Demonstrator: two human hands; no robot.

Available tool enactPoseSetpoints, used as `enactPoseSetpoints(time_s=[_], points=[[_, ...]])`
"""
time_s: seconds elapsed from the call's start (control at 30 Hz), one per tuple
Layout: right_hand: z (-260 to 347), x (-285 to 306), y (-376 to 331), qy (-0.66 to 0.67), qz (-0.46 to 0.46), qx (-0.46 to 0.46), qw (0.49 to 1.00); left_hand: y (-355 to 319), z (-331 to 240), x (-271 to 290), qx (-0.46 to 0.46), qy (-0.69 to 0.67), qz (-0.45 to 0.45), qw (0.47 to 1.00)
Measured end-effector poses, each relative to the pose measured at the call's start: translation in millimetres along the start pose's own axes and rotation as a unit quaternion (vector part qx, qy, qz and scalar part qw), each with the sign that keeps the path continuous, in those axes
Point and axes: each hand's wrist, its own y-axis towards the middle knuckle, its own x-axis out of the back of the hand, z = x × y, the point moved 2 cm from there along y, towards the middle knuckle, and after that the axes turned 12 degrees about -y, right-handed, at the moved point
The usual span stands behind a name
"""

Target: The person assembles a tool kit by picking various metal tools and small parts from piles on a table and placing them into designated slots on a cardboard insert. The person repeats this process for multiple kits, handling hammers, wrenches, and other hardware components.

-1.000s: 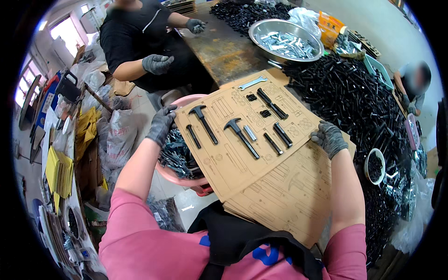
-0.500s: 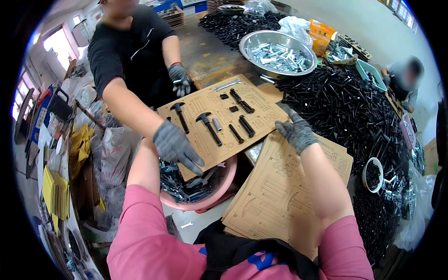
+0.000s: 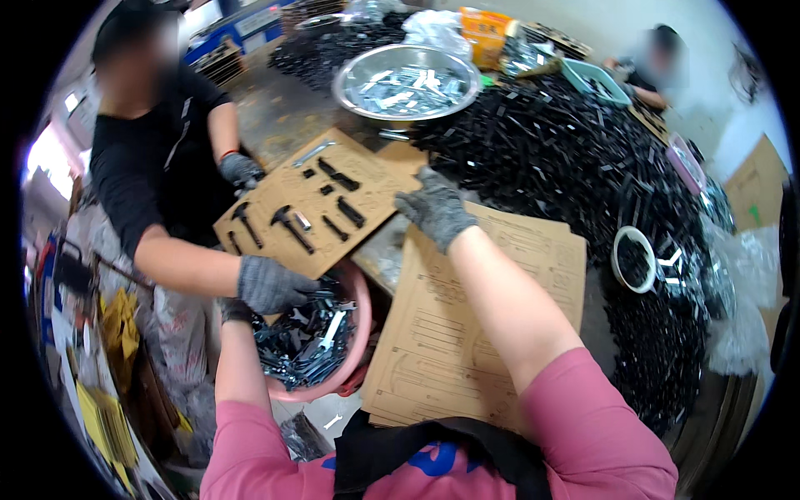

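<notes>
Up front, our right hand [image 3: 435, 208] in its grey glove reaches across the table, fingers loosely curled and a little apart, resting at the right edge of the card [image 3: 312, 204]; we cannot tell whether they grip it. That card is a brown cut-out board with black tools [image 3: 337, 175] seated in its slots, lying tilted over the rim of the pink basin [image 3: 360, 321]. Our left hand [image 3: 233, 312] is low at the basin's left rim, mostly hidden under a co-worker's glove, so we cannot tell how its fingers are set. The basin holds a heap of loose metal parts [image 3: 304, 342].

Opposite us a person in black takes the same card: one gloved hand [image 3: 271, 285] closed on its near corner just above our left hand, the other gloved hand [image 3: 242, 171] at its far left edge.

Under our right forearm lies a stack of empty cards [image 3: 492, 275] of the same kind. To the right spreads a large pile of black parts [image 3: 567, 158], with a white ring [image 3: 635, 258] on it. Farther off stands a steel bowl [image 3: 407, 81] of bright pieces. Another person sits at the far right end of the table.
</notes>
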Motion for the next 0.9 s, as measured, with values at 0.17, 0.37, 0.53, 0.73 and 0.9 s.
enactPoseSetpoints(time_s=[0.17, 0.37, 0.53, 0.73, 0.9], points=[[11, 7, -48, -0.13, 0.051, 0.011, 0.99, -28, 22, 23, -0.013, -0.064, 0.052, 0.997], [34, 83, -134, -0.393, 0.059, 0.087, 0.913, -105, 53, 5, -0.169, 0.074, -0.095, 0.978], [56, 170, -196, -0.586, -0.042, 0.158, 0.794, -186, 93, -97, -0.326, 0.325, 0.199, 0.865], [98, 273, -253, -0.664, -0.217, 0.202, 0.687, -228, 187, -234, -0.429, 0.492, 0.553, 0.518], [153, 338, -306, -0.784, -0.387, 0.19, 0.448, -234, 286, -274, -0.423, 0.588, 0.62, 0.3]])
